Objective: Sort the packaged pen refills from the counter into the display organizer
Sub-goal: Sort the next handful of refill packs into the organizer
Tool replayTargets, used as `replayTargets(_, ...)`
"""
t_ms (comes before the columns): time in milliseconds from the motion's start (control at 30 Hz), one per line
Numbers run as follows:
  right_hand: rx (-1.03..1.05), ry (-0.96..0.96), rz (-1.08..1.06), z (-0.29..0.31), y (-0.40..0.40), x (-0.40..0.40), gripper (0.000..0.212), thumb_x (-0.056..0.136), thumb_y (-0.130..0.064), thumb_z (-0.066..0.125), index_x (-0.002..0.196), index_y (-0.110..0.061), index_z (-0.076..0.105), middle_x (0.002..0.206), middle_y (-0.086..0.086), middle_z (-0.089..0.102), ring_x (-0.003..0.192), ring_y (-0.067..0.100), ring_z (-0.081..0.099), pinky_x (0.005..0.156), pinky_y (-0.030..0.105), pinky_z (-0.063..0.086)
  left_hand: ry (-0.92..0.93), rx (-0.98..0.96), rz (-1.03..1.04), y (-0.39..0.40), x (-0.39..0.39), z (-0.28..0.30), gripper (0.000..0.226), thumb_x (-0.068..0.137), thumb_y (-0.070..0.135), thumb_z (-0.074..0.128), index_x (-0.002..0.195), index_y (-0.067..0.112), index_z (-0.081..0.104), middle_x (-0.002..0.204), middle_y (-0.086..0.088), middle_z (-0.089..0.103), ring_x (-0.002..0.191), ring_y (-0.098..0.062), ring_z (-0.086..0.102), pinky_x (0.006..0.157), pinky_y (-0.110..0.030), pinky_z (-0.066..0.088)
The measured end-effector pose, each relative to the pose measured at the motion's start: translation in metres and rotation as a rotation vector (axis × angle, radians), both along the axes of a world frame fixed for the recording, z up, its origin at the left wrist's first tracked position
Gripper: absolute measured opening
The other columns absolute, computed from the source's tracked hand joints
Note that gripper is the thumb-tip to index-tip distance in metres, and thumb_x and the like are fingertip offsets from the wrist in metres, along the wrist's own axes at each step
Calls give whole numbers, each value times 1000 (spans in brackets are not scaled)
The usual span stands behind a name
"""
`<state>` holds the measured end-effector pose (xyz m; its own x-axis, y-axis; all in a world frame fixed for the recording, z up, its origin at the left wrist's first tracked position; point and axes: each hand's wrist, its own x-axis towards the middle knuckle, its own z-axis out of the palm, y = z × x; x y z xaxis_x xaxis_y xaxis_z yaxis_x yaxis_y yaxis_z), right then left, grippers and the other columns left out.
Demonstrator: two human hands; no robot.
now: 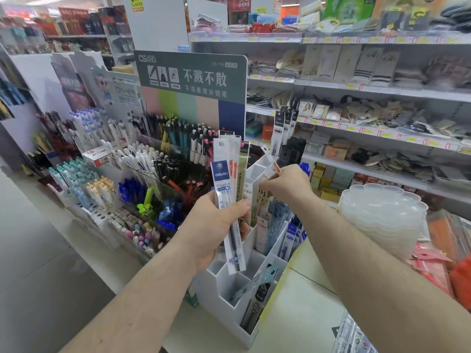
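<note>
The left hand [216, 225] grips a fan of refill packs [228, 179]. The right hand [285, 186] pinches 1 pack [274, 165], at 1 o'clock. They look light, thin and bendy; hold the stiff middle.

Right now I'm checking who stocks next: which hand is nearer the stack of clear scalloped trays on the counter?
Right. The right hand is just left of the stack of clear scalloped trays, over the white organizer; the left hand is farther left, gripping refill packs.
</note>
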<state>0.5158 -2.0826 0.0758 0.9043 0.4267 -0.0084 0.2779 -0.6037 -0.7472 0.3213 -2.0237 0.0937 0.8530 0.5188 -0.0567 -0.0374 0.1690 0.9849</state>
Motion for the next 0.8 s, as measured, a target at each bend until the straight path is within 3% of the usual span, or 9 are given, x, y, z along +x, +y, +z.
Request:
replayTargets(100,-90,-66,41,-2,0,-2,23,85,-23,69,65,-13,62,67,5,65,61,21,64,69,45,61,-1,0,1,-1,0,-1,3,94,11,63,96,10,61,65,-2,60,55,-13,56,55,-27,52)
replayTargets(200,-115,-64,91,-2,-2,-2,22,88,-24,71,73,-8,69,74,9,70,67,22,68,70,47,62,-1,9,-3,-2,0,-2,3,94,10,63,96,11,61,63,0,61,55,-13,55,54,-26,51)
replayTargets(333,-85,2,108,11,-12,-4,18,82,-20,75,81,-3,69,68,5,62,59,16,59,60,38,59,-10,-12,-6,-1,0,0,2,95,10,62,95,10,60,64,-2,60,55,-15,55,54,-27,51)
replayTargets(467,313,238,14,18,-45,-14,8,83,-5,64,88,0,67,73,7,58,55,14,44,49,24,37,-27,-26,-2,1,0,2,4,94,11,62,96,9,59,63,-2,60,56,-16,56,55,-29,52)
replayTargets(533,523,493,15,17,-62,-23,17,90,-23,65,90,-6,64,66,3,53,49,12,38,46,24,30,-26,-39,-11,-2,1,2,4,95,10,62,96,9,58,61,-1,58,56,-16,58,55,-31,55)
replayTargets(600,653,734,39,17,-74,-37,46,94,-49,52,93,-6,66,63,3,53,50,13,38,51,26,27,-10,-71,-30,-6,4,0,5,94,10,62,98,9,58,60,-1,59,56,-16,61,57,-34,59)
replayTargets(633,706,822,52,18,-77,-44,56,95,-54,43,96,-3,68,65,5,54,52,15,40,53,27,28,-2,-88,-45,-9,6,-1,8,94,11,62,101,9,58,60,-1,60,56,-16,61,57,-35,60)
replayTargets(700,783,912,87,20,-81,-59,57,96,-44,34,102,1,69,68,7,54,56,16,42,56,29,30,11,-101,-80,-13,9,-3,15,93,13,63,107,8,57,60,-2,59,53,-16,59,54,-35,57)
replayTargets(800,815,872,78,24,-85,-82,35,97,-15,39,105,1,69,71,6,54,59,15,48,56,28,40,46,-53,-117,-16,13,-5,8,94,14,63,97,8,57,58,-1,57,48,-15,53,48,-28,50)
